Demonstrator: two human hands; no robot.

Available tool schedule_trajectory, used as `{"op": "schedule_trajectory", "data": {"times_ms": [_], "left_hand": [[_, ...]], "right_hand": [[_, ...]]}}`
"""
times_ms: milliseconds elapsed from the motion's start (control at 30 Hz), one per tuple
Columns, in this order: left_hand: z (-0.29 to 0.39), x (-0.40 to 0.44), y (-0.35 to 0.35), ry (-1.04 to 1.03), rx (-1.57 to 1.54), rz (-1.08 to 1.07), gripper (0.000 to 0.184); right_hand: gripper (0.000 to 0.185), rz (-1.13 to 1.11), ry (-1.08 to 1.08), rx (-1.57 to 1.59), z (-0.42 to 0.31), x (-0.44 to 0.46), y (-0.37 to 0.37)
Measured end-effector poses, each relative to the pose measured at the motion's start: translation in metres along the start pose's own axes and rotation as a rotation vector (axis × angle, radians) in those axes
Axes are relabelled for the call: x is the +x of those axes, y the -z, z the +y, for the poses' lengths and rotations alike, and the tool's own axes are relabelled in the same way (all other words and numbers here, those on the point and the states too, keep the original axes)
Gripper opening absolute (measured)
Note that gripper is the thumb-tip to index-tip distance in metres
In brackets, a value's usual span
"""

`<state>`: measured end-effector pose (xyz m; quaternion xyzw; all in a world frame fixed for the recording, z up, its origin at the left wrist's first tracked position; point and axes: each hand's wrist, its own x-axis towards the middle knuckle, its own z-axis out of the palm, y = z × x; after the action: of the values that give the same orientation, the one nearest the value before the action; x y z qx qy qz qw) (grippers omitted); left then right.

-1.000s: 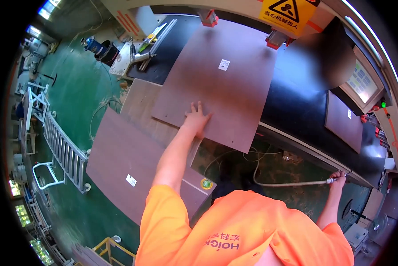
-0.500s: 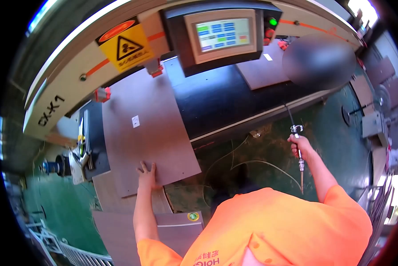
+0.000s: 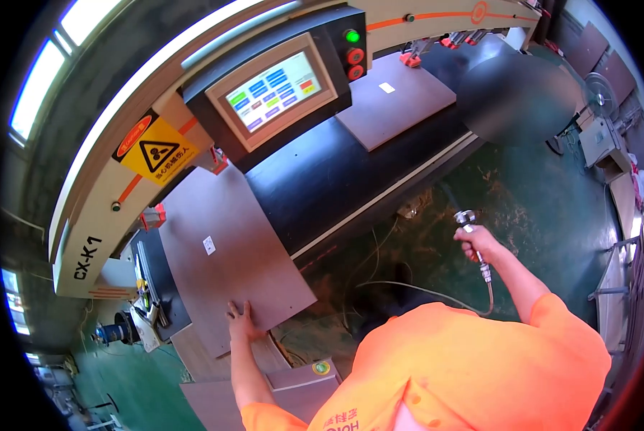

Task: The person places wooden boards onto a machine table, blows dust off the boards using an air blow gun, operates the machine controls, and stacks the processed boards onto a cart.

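Note:
My left hand [image 3: 242, 321] lies flat with fingers spread on the near end of a brown board [image 3: 225, 269], which has a small white label [image 3: 208, 246]. Out to the side, above the green floor, my right hand [image 3: 478, 243] is closed around the handle of a metal air blow gun [image 3: 465, 217]. A thin hose [image 3: 491, 294] runs from the bottom of its handle and loops back across the floor. The gun's nozzle end is blurred and hard to make out.
A machine beam with a touchscreen [image 3: 272, 92] spans the black bed [image 3: 322, 179]. Another labelled brown board [image 3: 397, 100] lies farther along. Red-tipped clamps [image 3: 410, 59] hang beneath the beam. More boards [image 3: 293, 377] are stacked below my left arm. A blurred round patch hides the upper right.
The view has turned, so the machine appears more slanted and farther left. My left hand stays on the board. My right hand still grips the blow gun, whose long nozzle is now less distinct.

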<state>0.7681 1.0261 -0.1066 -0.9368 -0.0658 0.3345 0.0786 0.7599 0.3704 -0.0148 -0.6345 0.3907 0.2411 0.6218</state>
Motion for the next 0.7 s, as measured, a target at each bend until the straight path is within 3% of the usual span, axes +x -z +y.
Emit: {"op": "schedule_trajectory", "data": {"times_ms": [100, 367, 533, 600, 700], "left_hand": [[0.007, 0.002, -0.007, 0.046, -0.007, -0.029, 0.121], [0.060, -0.016, 0.026, 0.067, 0.139, -0.100, 0.124], [0.072, 0.001, 0.015, 0.057, 0.055, -0.126, 0.124], [0.066, 0.010, -0.002, 0.047, 0.044, -0.024, 0.122], [0.060, 0.001, 0.011, -0.029, 0.009, -0.009, 0.115]], "right_hand": [[0.015, -0.156, 0.038, -0.119, 0.001, -0.003, -0.003], [0.019, 0.071, 0.186, 0.217, 0.001, 0.049, 0.092], [0.019, 0.017, 0.190, 0.246, -0.012, 0.066, 0.100], [0.019, -0.034, 0.222, 0.228, -0.004, 0.080, 0.106], [0.022, 0.055, 0.152, 0.190, -0.004, 0.072, 0.097]]}}
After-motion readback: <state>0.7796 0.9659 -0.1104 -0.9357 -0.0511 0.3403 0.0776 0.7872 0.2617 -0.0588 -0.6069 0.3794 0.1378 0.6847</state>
